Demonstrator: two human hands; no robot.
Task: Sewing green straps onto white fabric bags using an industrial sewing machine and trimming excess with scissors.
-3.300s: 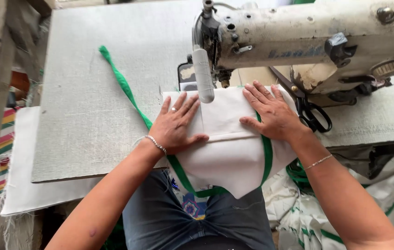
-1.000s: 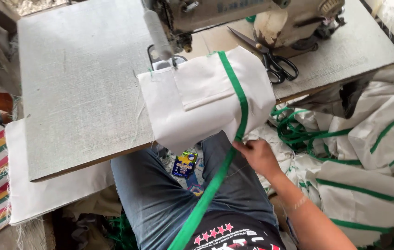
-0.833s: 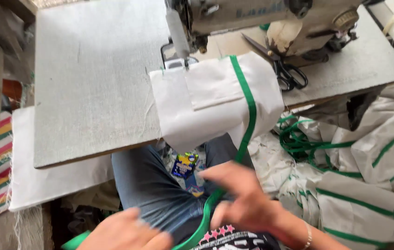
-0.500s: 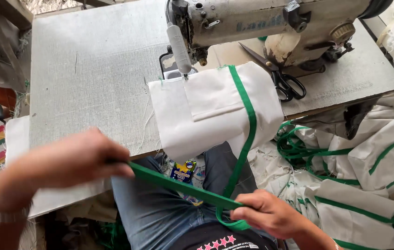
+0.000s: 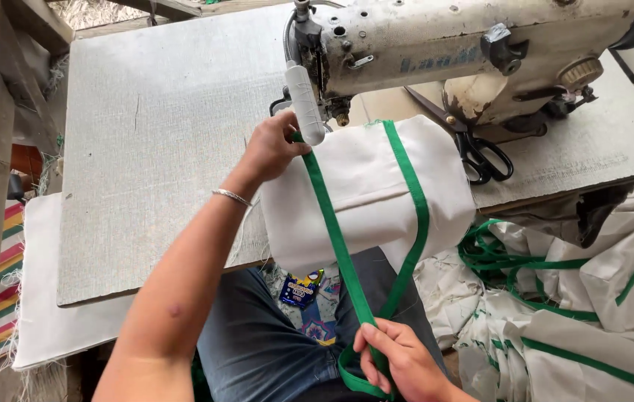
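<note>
A white fabric piece [image 5: 376, 186] lies over the table's front edge under the head of a worn cream sewing machine [image 5: 473, 48]. A green strap [image 5: 335, 231] runs from the machine's foot down over the fabric to my lap and loops back up along the fabric's right side. My left hand [image 5: 272, 145] pinches the strap's upper end against the fabric beside the presser foot. My right hand [image 5: 399, 357] grips the strap's lower loop above my lap.
Black scissors [image 5: 480, 152] lie on the grey table [image 5: 160, 134] under the machine arm. A heap of white pieces with green straps [image 5: 577, 290] fills the floor at right. A white cloth [image 5: 49, 298] hangs at the table's left front.
My left hand has carried the strap's end from the lower left up to the machine's foot. The strap now lies stretched across the white fabric. My right hand stays low, holding the loop.
</note>
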